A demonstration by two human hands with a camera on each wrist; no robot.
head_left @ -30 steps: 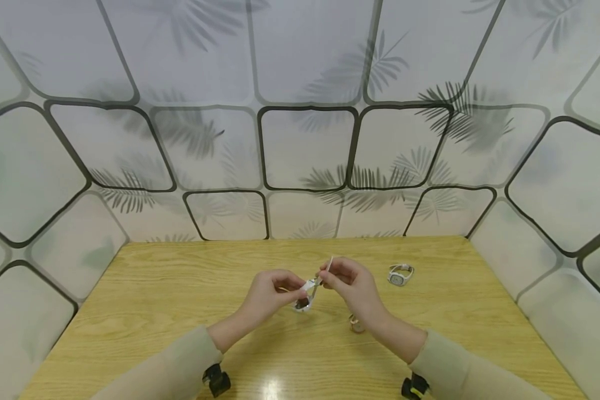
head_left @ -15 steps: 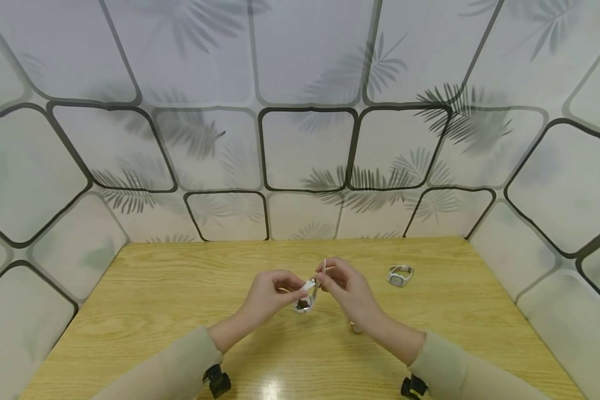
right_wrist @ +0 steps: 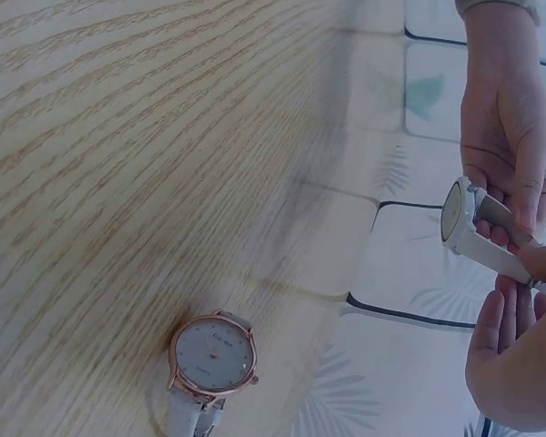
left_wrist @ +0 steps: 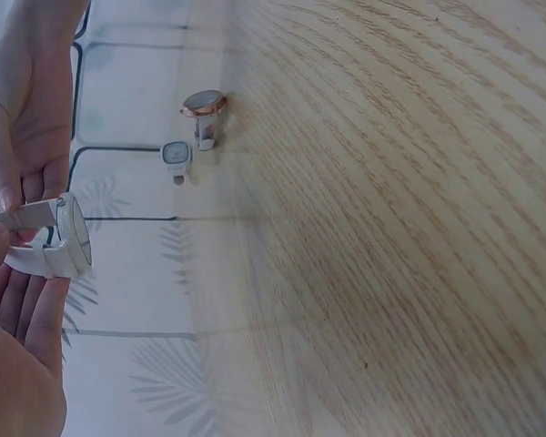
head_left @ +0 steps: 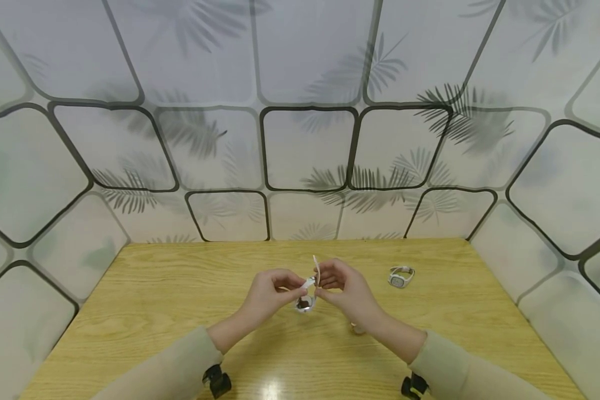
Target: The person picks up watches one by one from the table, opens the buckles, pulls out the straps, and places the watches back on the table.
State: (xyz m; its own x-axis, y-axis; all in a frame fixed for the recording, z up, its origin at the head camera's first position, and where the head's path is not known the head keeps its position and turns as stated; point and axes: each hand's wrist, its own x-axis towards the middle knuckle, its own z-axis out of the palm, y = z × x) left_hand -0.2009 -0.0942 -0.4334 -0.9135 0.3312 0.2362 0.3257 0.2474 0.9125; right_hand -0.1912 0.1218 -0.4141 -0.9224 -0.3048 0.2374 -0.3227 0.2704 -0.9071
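Note:
A white watch (head_left: 305, 303) with a round dial is held up over the table between both hands, its strap bent into a loop. My left hand (head_left: 275, 291) pinches one part of the strap between thumb and fingers. At the strap's other part is my right hand (head_left: 347, 289), thumb and fingertips on the band, whose free end sticks up beside the fingers. In the right wrist view the dial (right_wrist: 451, 214) faces left, and the thumb covers where the two strap parts meet.
On the wooden table (head_left: 180, 278), a white watch with a squarish face (head_left: 399, 276) lies to the right. A rose-gold watch with a pale strap (right_wrist: 214, 353) stands nearer, mostly hidden by my right wrist in the head view. Patterned panels (head_left: 305, 150) enclose the back and sides.
My right hand has shifted slightly left toward the left hand, and the strap's free end has moved left with it. The left hand has stayed in place.

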